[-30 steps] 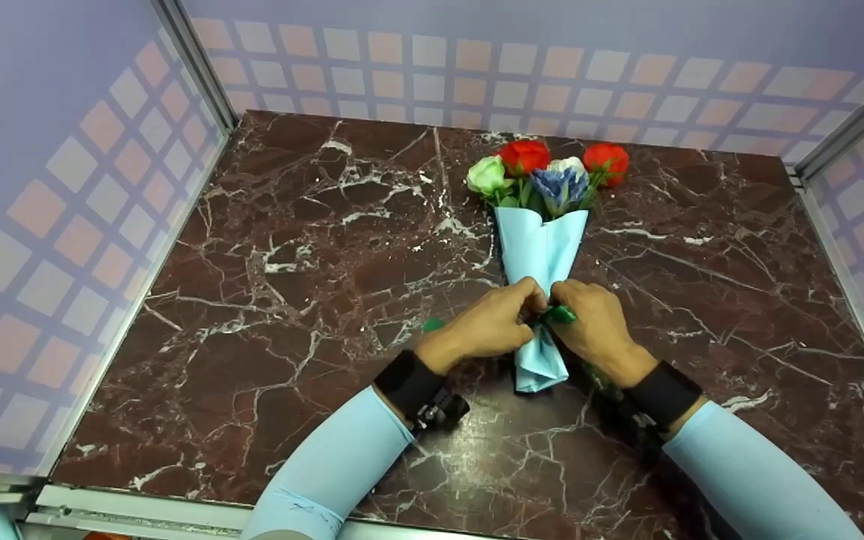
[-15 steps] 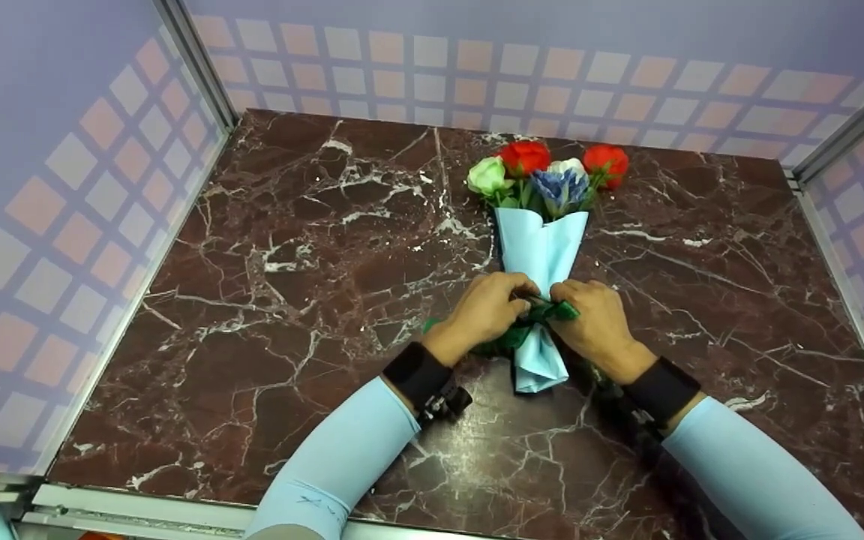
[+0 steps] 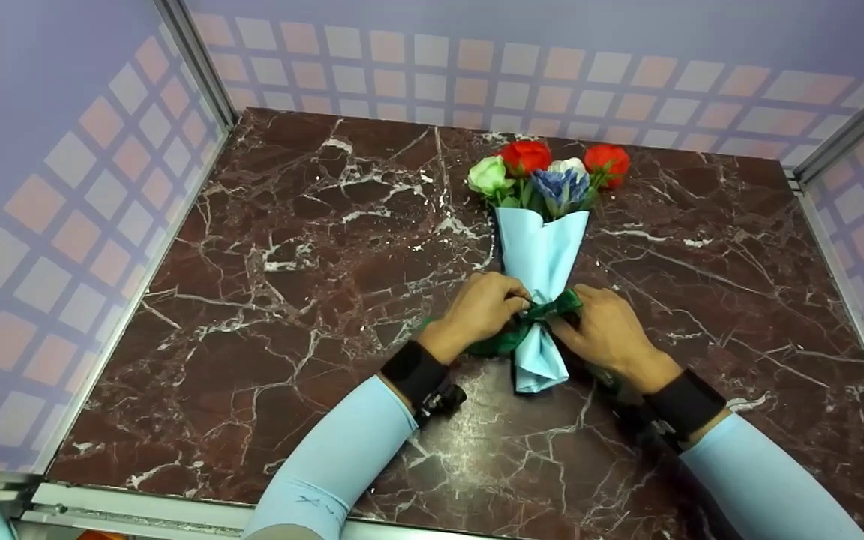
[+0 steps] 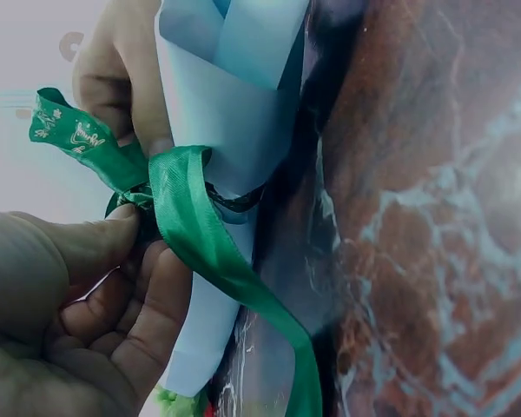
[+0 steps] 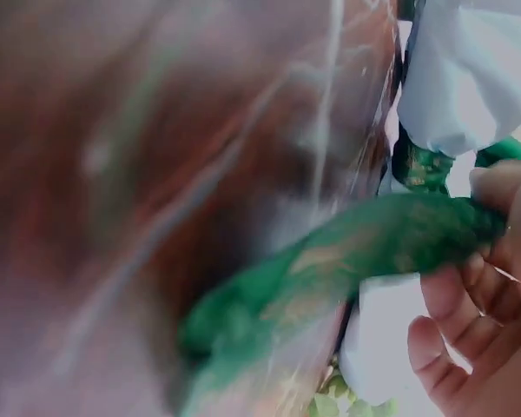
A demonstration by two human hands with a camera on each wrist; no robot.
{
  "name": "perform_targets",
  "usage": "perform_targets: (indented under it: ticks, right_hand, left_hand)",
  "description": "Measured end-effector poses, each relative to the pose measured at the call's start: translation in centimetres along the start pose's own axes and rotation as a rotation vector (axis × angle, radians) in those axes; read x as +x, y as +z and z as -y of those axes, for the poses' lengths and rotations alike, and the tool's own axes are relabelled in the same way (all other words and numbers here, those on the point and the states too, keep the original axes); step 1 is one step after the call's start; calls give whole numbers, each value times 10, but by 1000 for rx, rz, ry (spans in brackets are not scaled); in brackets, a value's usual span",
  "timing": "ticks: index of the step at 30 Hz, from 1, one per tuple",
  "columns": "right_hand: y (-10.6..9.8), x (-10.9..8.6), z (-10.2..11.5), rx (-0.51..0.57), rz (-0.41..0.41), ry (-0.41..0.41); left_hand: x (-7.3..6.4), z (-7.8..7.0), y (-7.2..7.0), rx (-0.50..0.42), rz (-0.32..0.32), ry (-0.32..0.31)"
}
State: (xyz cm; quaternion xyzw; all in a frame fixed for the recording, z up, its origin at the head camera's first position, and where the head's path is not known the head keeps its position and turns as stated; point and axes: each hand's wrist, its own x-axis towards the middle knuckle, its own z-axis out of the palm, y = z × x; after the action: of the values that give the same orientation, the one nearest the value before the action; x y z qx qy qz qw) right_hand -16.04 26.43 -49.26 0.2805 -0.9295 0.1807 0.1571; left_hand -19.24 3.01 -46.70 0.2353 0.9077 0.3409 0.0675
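Observation:
A bouquet wrapped in light blue paper (image 3: 541, 244) lies on the marble-patterned table, blooms pointing away from me. Its red flower (image 3: 526, 157), pale green flower (image 3: 488, 177) and blue flower (image 3: 561, 189) stick out of the top. Round the narrow waist of the wrap runs a green ribbon (image 3: 558, 304), tied at the front. My left hand (image 3: 481, 309) pinches the ribbon's knot between thumb and fingers; a long tail (image 4: 234, 269) drapes down past it. On the other side my right hand (image 3: 612, 330) holds ribbon between thumb and forefinger, with a blurred length (image 5: 365, 239) trailing off.
The table (image 3: 312, 300) is dark red-brown with white veins. Lilac panels with a pink and white tile pattern (image 3: 432, 67) enclose it at the back and both sides. A metal rail (image 3: 139, 510) runs along the front edge.
My left hand has drawn slightly left, leaving more of the green ribbon showing. My right hand has shifted right and opened out from the knot. The bouquet stays where it was.

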Motion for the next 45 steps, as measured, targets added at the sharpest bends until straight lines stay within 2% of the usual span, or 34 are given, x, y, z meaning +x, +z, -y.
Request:
perform_targets:
  ticks: [4, 9, 12, 14, 17, 19, 21, 24, 29, 35, 37, 39, 42, 45]
  right_hand:
    - [-8, -6, 2, 149, 1, 85]
    - [-12, -9, 14, 436, -152, 161]
    - [-10, -7, 23, 583, -203, 269]
    - [-8, -5, 27, 652, -178, 395]
    - [-5, -5, 27, 707, -97, 618]
    - [-5, -7, 24, 762, -47, 739]
    - [-4, -9, 20, 825, -25, 826]
    - [-4, -12, 13, 911, -13, 893]
    - [-5, -16, 6, 959, -7, 929]
    - [-10, -22, 2, 1004, 12, 943]
    - [-12, -24, 0, 1036, 71, 930]
    - [-14, -28, -3, 1037, 164, 902]
    - [-15, -34, -4, 978, 297, 853]
    - [-13, -38, -3, 907, 361, 812]
  left_hand:
    - [1, -1, -1, 23, 17, -2]
    - [0, -2, -3, 48, 49, 2]
    - [-1, 0, -4, 52, 62, 1]
    - [-3, 3, -4, 49, 78, -16]
    - [-6, 9, -7, 40, 100, -42]
    - [-8, 14, -8, 32, 112, -47]
    - [-9, 18, -10, 28, 117, -42]
    - [-10, 23, -12, 14, 123, -53]
    - [-12, 28, -14, -32, 115, -101]
    - [-14, 30, -13, -39, 92, -146]
    - [-15, 28, -13, -69, 97, -169]
    - [-18, 27, -13, -114, 102, -199]
    - [-26, 21, -14, -159, 79, -239]
    - [-33, 11, -12, -139, 65, -195]
